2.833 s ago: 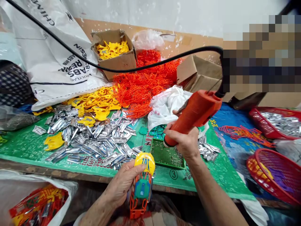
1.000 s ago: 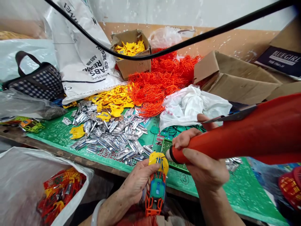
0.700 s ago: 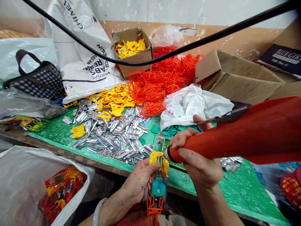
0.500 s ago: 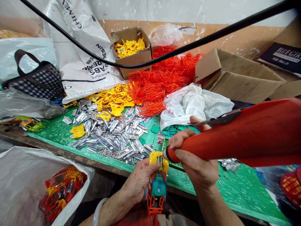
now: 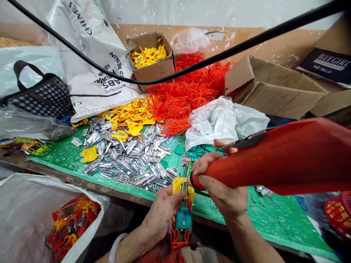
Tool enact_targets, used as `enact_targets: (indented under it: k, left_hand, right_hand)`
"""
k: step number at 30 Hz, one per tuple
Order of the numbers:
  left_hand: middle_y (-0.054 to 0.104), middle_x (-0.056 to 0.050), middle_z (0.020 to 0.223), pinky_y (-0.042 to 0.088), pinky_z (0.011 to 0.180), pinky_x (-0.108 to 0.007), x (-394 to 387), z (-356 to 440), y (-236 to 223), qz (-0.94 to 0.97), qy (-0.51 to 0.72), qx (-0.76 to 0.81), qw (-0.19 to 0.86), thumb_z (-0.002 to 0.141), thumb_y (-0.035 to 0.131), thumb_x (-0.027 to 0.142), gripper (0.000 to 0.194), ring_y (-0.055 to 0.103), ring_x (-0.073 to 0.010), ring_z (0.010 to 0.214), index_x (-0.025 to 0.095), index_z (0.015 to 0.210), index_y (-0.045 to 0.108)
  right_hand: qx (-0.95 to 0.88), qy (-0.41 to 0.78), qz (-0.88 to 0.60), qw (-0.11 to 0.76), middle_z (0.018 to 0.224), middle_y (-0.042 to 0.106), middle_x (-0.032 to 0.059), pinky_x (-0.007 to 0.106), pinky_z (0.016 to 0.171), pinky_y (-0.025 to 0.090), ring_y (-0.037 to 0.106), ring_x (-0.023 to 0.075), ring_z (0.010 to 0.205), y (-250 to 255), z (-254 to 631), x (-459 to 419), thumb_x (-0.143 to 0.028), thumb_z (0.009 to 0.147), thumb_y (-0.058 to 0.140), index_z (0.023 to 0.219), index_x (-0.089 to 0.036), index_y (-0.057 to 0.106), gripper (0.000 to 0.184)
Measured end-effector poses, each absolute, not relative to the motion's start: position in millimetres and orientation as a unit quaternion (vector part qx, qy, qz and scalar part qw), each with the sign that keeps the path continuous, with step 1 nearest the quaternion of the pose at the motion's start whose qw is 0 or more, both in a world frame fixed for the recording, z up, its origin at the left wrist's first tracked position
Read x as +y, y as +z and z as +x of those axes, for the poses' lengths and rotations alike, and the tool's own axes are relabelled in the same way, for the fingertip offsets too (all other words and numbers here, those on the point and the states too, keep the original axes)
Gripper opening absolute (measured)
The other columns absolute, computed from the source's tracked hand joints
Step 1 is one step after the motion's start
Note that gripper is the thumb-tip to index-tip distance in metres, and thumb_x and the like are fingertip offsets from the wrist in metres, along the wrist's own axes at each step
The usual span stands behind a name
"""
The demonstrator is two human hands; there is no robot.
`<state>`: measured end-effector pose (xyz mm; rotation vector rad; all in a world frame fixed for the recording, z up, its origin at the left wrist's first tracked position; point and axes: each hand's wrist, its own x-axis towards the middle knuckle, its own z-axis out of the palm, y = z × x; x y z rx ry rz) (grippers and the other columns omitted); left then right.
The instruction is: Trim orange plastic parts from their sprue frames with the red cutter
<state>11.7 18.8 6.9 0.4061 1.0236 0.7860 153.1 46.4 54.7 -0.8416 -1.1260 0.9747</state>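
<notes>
My left hand (image 5: 163,207) grips a toy car (image 5: 183,216) with an orange-red frame, a yellow end piece and a teal panel in the middle. The thumb lies on the yellow piece. My right hand (image 5: 219,186) is wrapped round a red power screwdriver (image 5: 263,159) with a metal lever along its top. Its pale tip meets the right edge of the yellow piece; the exact contact spot is hidden. Beyond my left hand spreads a pile of shiny metal plates (image 5: 123,153). A green basket (image 5: 191,166) stands partly behind the screwdriver.
Yellow parts (image 5: 134,113) and orange-red frames (image 5: 175,100) are heaped behind the plates. A carton (image 5: 156,71) holds more yellow parts. An open white sack (image 5: 24,204) with assembled pieces stands lower left. A black cable (image 5: 153,81) hangs across the view. An open cardboard box (image 5: 279,87) lies back right.
The view has shifted slightly, so most things appear a little further left. Both hands keep their hold, with the screwdriver's tip still at the yellow piece.
</notes>
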Motion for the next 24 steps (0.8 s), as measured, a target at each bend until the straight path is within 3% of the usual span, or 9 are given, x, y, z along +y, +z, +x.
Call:
enact_targets:
  k: [7,14,19,24]
  left_hand:
    - [0.061,0.002,0.053,0.039,0.041,-0.017,16,12,10,0.193,0.371,0.469,0.778,0.059,0.089,0.039,0.033,0.047,-0.0065,0.043,0.012,0.069,0.072]
    - [0.063,0.001,0.055,0.041,0.044,-0.017,17,14,16,0.189,0.376,0.462,0.781,0.056,0.091,0.036,0.034,0.052,-0.0081,0.047,0.012,0.073,0.075]
    - [0.064,-0.001,0.057,0.042,0.041,-0.018,18,10,12,0.189,0.361,0.469,0.784,0.055,0.091,0.037,0.036,0.052,-0.0083,0.044,0.011,0.073,0.073]
    - [0.065,-0.001,0.058,0.044,0.042,-0.018,22,2,7,0.203,0.335,0.48,0.785,0.063,0.087,0.039,0.036,0.052,-0.0077,0.042,0.011,0.081,0.072]
  right_hand:
    - [-0.502,0.434,-0.363,0.654,0.074,0.058,-0.0026,0.037,0.076,0.054,0.057,0.0167,0.073,53,153,45,-0.021,0.073,0.074,0.084,-0.026,0.064,0.016]
    - [-0.495,0.434,-0.363,0.659,0.076,0.06,-0.0027,0.036,0.073,0.054,0.059,0.0161,0.072,51,149,43,-0.015,0.072,0.072,0.085,-0.026,0.062,0.02]
    - [-0.486,0.434,-0.319,0.688,0.073,0.062,-0.0055,0.035,0.072,0.053,0.059,0.0144,0.067,65,156,43,-0.014,0.07,0.073,0.097,-0.028,0.062,0.033]
    - [-0.445,0.376,-0.351,0.733,0.07,0.066,-0.0069,0.034,0.066,0.052,0.06,0.014,0.061,73,174,58,-0.01,0.066,0.073,0.102,-0.028,0.061,0.042]
